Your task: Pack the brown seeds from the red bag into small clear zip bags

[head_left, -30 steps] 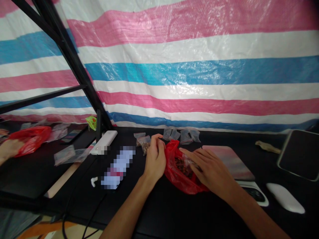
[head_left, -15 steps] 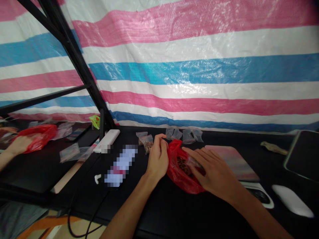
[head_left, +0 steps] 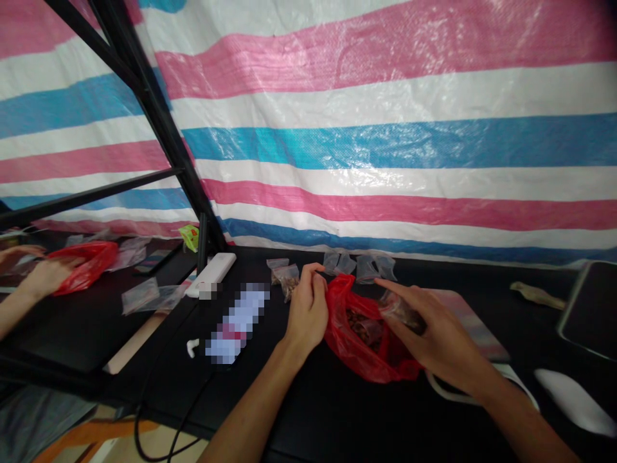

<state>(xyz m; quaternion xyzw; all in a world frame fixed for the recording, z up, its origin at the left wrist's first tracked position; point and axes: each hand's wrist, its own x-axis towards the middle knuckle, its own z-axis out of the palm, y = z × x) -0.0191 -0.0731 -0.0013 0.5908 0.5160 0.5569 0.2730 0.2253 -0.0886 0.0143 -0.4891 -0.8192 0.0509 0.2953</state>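
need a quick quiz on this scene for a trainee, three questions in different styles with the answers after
1. What is the person's right hand holding at the red bag?
2. True or false: a white earbud lies to the left of the red bag in the picture.
3. Fill in the blank: the small bits inside the red bag are ____ in colour.

Key:
1. A small clear bag.
2. True.
3. Brown.
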